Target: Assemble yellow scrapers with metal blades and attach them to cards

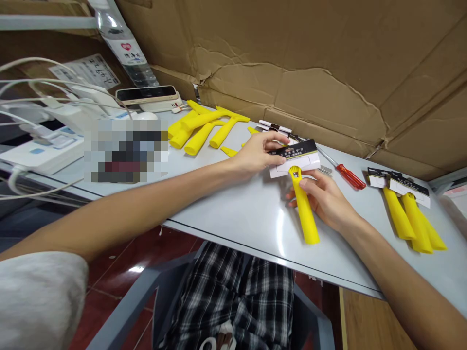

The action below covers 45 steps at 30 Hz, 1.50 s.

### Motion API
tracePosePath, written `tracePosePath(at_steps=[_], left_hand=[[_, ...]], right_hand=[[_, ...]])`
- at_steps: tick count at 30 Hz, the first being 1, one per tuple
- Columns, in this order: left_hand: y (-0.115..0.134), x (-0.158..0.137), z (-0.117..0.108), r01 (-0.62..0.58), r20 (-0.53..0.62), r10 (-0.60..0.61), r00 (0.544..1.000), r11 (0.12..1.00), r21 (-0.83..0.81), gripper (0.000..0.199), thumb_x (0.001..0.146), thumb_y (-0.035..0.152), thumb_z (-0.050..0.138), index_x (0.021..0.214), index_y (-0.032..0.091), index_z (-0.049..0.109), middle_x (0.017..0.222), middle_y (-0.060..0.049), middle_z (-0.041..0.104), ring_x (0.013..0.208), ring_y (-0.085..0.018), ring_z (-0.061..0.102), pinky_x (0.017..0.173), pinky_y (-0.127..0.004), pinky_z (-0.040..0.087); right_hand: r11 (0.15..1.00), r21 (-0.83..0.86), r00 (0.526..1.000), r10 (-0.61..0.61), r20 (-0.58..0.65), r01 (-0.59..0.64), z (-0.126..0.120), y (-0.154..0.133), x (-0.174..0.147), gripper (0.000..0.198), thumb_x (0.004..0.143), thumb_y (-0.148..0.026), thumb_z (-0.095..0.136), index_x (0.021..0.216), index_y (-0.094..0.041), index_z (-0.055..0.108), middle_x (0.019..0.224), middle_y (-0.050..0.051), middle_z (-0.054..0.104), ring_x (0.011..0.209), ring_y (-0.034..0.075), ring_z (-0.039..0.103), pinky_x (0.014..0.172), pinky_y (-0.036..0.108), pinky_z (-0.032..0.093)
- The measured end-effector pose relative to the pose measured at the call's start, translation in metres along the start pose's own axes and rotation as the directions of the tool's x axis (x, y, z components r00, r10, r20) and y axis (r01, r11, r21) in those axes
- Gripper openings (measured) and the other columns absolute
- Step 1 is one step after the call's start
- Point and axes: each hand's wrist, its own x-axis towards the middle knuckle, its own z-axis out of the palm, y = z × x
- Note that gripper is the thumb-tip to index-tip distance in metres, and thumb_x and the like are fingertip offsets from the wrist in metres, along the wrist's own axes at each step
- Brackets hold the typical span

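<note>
Over the table, both hands are on a scraper with a yellow handle and a black-and-white printed card across its head. My left hand pinches the card's left end between thumb and fingers. Wrapped round the upper handle, just below the card, is my right hand. Behind the hands lie more black-and-white card pieces, partly hidden. A pile of bare yellow handles is at the back left. Several scrapers with cards lie together on the right. A screwdriver with a red handle rests behind my right hand.
A cardboard wall borders the back of the white table. On the left are a power strip with tangled white cables, a phone and a water bottle. A blurred patch covers something beside them.
</note>
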Motion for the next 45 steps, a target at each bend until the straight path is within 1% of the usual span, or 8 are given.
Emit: tracePosePath(at_steps=[5, 9, 13, 18, 22, 28, 41, 45], left_hand=[[-0.003, -0.003, -0.008, 0.003, 0.394, -0.099, 0.914, 0.972, 0.237, 0.048, 0.072, 0.010, 0.082, 0.117, 0.019, 0.066, 0.099, -0.008, 0.077, 0.090, -0.020, 0.074, 0.082, -0.037, 0.057], [0.002, -0.004, -0.011, -0.064, 0.426, -0.108, 0.898, 0.926, 0.371, 0.050, 0.076, 0.012, 0.079, 0.123, 0.018, 0.064, 0.120, -0.011, 0.073, 0.105, -0.021, 0.073, 0.091, -0.038, 0.058], [0.009, -0.004, -0.011, -0.214, 0.427, -0.026, 0.904, 0.837, 0.504, 0.039, 0.080, 0.010, 0.073, 0.118, 0.019, 0.069, 0.128, -0.009, 0.070, 0.108, -0.021, 0.071, 0.095, -0.038, 0.057], [0.015, -0.012, -0.007, -0.495, 0.651, -0.001, 0.759, 0.648, 0.579, 0.025, 0.089, 0.010, 0.063, 0.104, 0.020, 0.079, 0.123, -0.009, 0.074, 0.114, -0.022, 0.069, 0.104, -0.039, 0.050], [0.017, -0.018, -0.003, -0.538, 0.687, -0.043, 0.725, 0.587, 0.605, 0.030, 0.095, 0.013, 0.056, 0.110, 0.019, 0.081, 0.133, -0.011, 0.071, 0.116, -0.024, 0.069, 0.105, -0.038, 0.050], [0.024, -0.021, -0.004, -0.596, 0.779, -0.099, 0.620, 0.586, 0.549, 0.045, 0.092, 0.029, 0.068, 0.135, 0.019, 0.072, 0.150, -0.013, 0.061, 0.138, -0.029, 0.057, 0.119, -0.041, 0.044], [-0.002, -0.013, -0.004, -0.567, 0.614, 0.043, 0.788, 0.439, 0.697, 0.035, 0.102, 0.028, 0.055, 0.130, 0.016, 0.072, 0.133, -0.015, 0.070, 0.126, -0.028, 0.062, 0.111, -0.044, 0.047], [-0.002, -0.011, -0.007, -0.568, 0.607, 0.038, 0.794, 0.405, 0.717, 0.036, 0.101, 0.034, 0.058, 0.128, 0.017, 0.072, 0.130, -0.015, 0.070, 0.121, -0.028, 0.064, 0.107, -0.043, 0.049]], right_hand=[[0.978, -0.192, 0.991, -0.099, -0.093, 0.080, -0.007, -0.001, 0.003, 0.056, 0.082, -0.057, 0.079, 0.117, -0.018, 0.059, 0.107, 0.008, 0.070, 0.078, 0.014, 0.068, 0.063, 0.027, 0.059], [0.897, -0.437, 0.973, -0.154, -0.171, 0.066, -0.013, -0.002, 0.003, 0.063, 0.085, -0.057, 0.075, 0.133, -0.023, 0.053, 0.094, 0.004, 0.069, 0.060, 0.012, 0.062, 0.056, 0.026, 0.051], [0.635, -0.768, 0.958, -0.261, -0.116, 0.081, -0.016, -0.006, -0.001, 0.048, 0.093, -0.057, 0.065, 0.124, -0.021, 0.062, 0.073, 0.000, 0.062, 0.059, 0.009, 0.057, 0.058, 0.023, 0.041], [0.372, -0.923, 0.990, -0.134, 0.054, 0.101, -0.018, -0.016, -0.009, 0.042, 0.099, -0.060, 0.055, 0.106, -0.022, 0.072, 0.069, -0.001, 0.062, 0.061, 0.007, 0.053, 0.062, 0.023, 0.036], [0.259, -0.946, 0.975, -0.151, 0.162, 0.197, -0.022, -0.020, -0.013, 0.051, 0.091, -0.068, 0.065, 0.116, -0.025, 0.075, 0.093, 0.003, 0.069, 0.076, 0.010, 0.058, 0.072, 0.024, 0.042], [0.124, -0.946, 0.946, -0.165, 0.278, 0.299, -0.028, -0.024, -0.016, 0.036, 0.092, -0.047, 0.070, 0.121, -0.026, 0.075, 0.121, 0.004, 0.069, 0.102, 0.015, 0.065, 0.089, 0.027, 0.049], [-0.009, -0.981, 0.930, -0.318, 0.186, 0.193, -0.046, -0.010, 0.005, 0.041, 0.098, -0.047, 0.059, 0.130, -0.025, 0.072, 0.126, 0.006, 0.068, 0.103, 0.018, 0.066, 0.093, 0.035, 0.053], [-0.038, -0.985, 0.926, -0.338, 0.169, 0.165, -0.047, -0.011, 0.003, 0.045, 0.098, -0.053, 0.058, 0.134, -0.029, 0.070, 0.136, 0.007, 0.062, 0.103, 0.019, 0.066, 0.088, 0.034, 0.053]])
